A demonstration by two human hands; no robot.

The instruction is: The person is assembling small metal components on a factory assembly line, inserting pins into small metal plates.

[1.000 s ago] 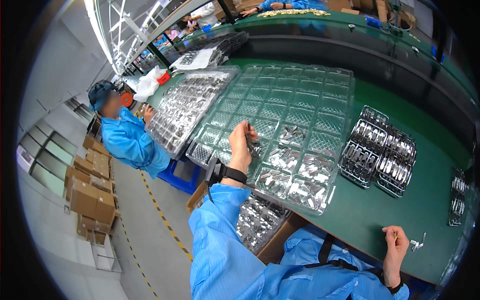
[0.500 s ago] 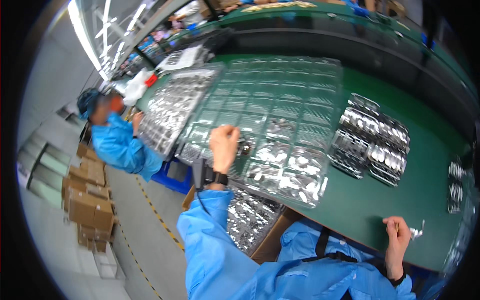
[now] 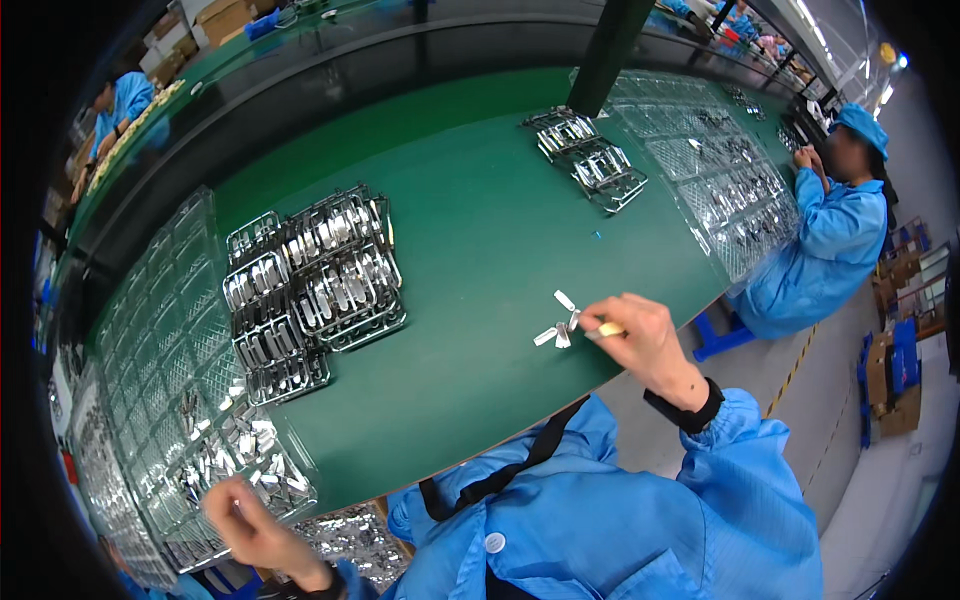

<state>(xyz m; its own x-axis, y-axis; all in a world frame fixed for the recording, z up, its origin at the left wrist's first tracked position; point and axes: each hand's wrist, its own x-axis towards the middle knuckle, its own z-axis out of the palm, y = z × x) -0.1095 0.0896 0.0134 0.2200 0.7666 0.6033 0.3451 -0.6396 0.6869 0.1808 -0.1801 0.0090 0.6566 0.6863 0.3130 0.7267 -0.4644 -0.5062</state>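
My right hand (image 3: 645,340) is closed in a pinch on a small pale yellow piece (image 3: 609,329), whose kind I cannot make out. Beside its fingertips, several small flat silver metal parts (image 3: 562,334) lie loose on the green table. My left hand (image 3: 247,528) is at the lower left, by the near edge of a clear plastic compartment tray (image 3: 160,345). Its fingers are curled together, slightly blurred, and whatever they hold, if anything, is hidden. Loose silver parts (image 3: 245,440) fill the tray's near compartments.
Black racks of silver parts (image 3: 340,270) stand left of centre on the green table (image 3: 470,240). Smaller racks (image 3: 590,160) lie farther back near a dark post (image 3: 612,55). At right, a person in blue (image 3: 845,225) sits by another clear tray (image 3: 700,170). A box of parts (image 3: 355,535) is below the table edge.
The view has swung to the right. My right hand is now over the loose silver parts with the yellow piece still pinched; my left hand is now at the tray's near edge.
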